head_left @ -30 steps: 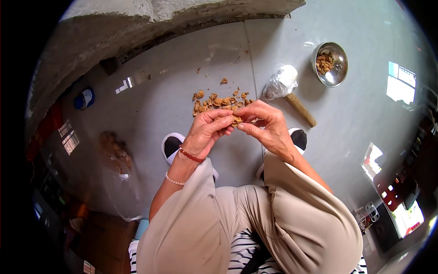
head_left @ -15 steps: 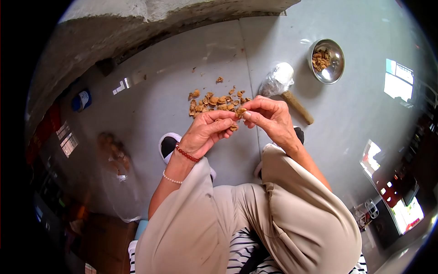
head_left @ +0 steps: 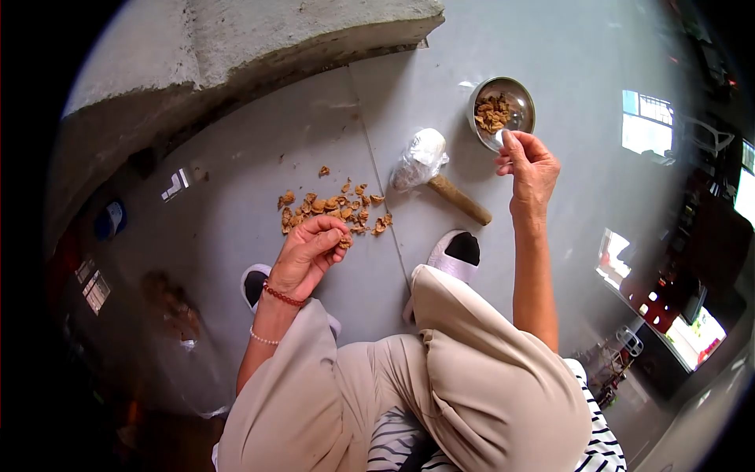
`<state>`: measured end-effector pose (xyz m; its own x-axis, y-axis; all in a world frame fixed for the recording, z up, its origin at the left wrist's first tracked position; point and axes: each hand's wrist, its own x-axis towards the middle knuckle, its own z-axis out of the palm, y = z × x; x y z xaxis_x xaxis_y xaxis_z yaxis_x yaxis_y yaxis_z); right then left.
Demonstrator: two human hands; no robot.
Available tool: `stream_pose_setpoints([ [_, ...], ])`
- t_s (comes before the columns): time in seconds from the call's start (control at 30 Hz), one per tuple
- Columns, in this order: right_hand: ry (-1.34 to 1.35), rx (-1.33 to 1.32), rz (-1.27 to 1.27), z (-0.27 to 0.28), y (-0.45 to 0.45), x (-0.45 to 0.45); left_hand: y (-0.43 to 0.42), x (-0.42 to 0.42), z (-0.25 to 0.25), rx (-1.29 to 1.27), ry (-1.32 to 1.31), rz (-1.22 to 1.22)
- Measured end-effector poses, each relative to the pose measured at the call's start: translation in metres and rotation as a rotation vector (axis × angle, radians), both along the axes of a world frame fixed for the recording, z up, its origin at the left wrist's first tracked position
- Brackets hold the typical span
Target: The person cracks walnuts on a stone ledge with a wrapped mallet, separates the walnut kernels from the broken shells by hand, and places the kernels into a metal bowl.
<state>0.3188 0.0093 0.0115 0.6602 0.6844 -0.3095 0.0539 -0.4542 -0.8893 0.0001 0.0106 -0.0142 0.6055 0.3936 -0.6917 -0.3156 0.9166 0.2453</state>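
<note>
My left hand (head_left: 307,256) is closed in a pinch on a piece of cracked walnut (head_left: 344,241), just on my side of a scatter of broken walnut shells (head_left: 318,206) on the floor. My right hand (head_left: 532,173) hovers at the near rim of a steel bowl (head_left: 528,105), thumb and fingertips pressed together. Whether anything sits in that pinch cannot be made out. Inside the bowl lie walnut pieces (head_left: 492,115). Between the shells and the bowl rests a hammer with a wooden handle (head_left: 460,199), its head wrapped in clear plastic.
A rough concrete ledge (head_left: 259,47) runs along the upper left. My slippered feet (head_left: 456,256) stand on the grey floor below the shells and hammer. At the left are a blue container (head_left: 110,221) and a clear plastic bag (head_left: 189,346) with brown contents.
My right hand has left the walnut in front of me and moved right and forward to the bowl. My left hand keeps a walnut piece. The whole view has shifted.
</note>
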Motion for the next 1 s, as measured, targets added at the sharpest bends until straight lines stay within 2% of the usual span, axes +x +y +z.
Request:
stream_pose_setpoints([
  [0.13,0.057,-0.017,0.12,0.006,-0.009,-0.025,-0.002,-0.003,-0.005,-0.013,0.008,0.039],
  [0.2,0.225,-0.109,0.26,0.011,-0.016,-0.058,-0.002,-0.001,-0.004,-0.025,0.043,0.05],
  [0.27,0.245,-0.086,0.519,0.012,-0.022,-0.09,-0.003,-0.001,-0.006,-0.043,0.039,0.067],
  [0.37,0.377,-0.112,0.712,0.007,-0.027,-0.115,-0.002,0.0,-0.002,0.002,0.058,0.032],
  [0.4,0.456,-0.126,0.677,0.011,-0.025,-0.121,-0.002,0.0,-0.002,0.014,0.064,0.027],
  [0.47,0.412,-0.085,0.719,0.008,-0.026,-0.128,-0.002,0.001,-0.001,0.041,0.069,0.019],
  [0.67,0.578,-0.207,0.627,0.009,-0.025,-0.133,-0.003,0.002,-0.002,0.115,0.133,-0.024],
  [0.87,0.625,-0.161,0.499,0.005,-0.027,-0.133,0.0,0.002,0.003,0.079,0.146,-0.012],
  [1.0,0.566,-0.207,0.501,0.004,-0.025,-0.126,-0.001,0.0,-0.003,0.044,0.114,0.014],
])
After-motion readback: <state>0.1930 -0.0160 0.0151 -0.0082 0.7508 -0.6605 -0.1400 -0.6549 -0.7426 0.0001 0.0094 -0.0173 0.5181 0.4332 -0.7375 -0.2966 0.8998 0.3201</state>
